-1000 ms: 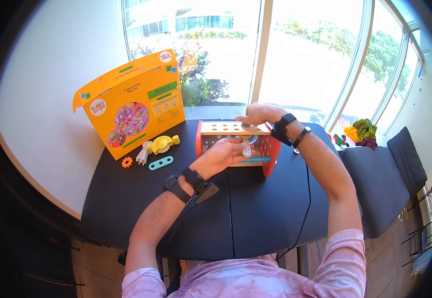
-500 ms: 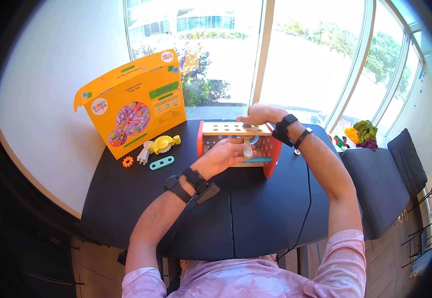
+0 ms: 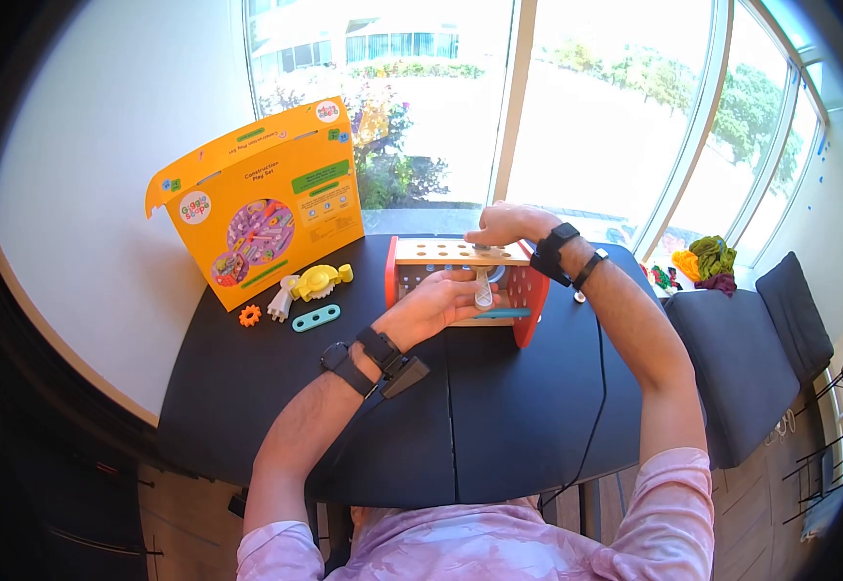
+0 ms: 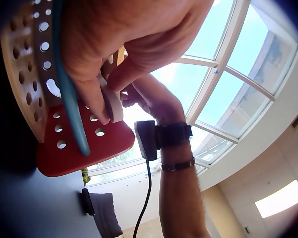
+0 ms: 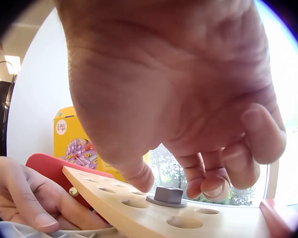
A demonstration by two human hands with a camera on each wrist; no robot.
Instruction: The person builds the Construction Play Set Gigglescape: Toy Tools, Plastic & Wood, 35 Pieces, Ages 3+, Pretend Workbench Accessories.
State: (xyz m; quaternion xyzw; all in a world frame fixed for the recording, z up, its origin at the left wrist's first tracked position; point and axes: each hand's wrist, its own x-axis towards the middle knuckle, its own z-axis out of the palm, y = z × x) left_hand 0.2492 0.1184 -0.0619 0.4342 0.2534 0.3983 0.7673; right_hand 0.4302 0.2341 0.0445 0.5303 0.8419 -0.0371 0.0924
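Note:
A wooden toy bench with a pale perforated top board (image 3: 431, 251) and red side panels (image 3: 531, 315) stands on the table. My left hand (image 3: 428, 308) pinches a light grey tool (image 3: 483, 294) between thumb and fingers, under the board's front edge; the left wrist view shows the tool (image 4: 112, 103) beside a teal bar (image 4: 72, 106). Over the board is my right hand (image 3: 504, 225). In the right wrist view a dark grey bolt head (image 5: 168, 195) sits on the board between the thumb and loosely bent fingers of my right hand (image 5: 174, 89), not gripped. The bolt's lower end is hidden.
To the left stands a yellow-orange box (image 3: 276, 203). Before it lie an orange gear (image 3: 249, 316), a teal strip with holes (image 3: 316, 318), and yellow (image 3: 320, 281) and pale grey pieces (image 3: 282, 298). A black cable (image 3: 597, 407) crosses the table's right side, near a grey chair (image 3: 731, 358).

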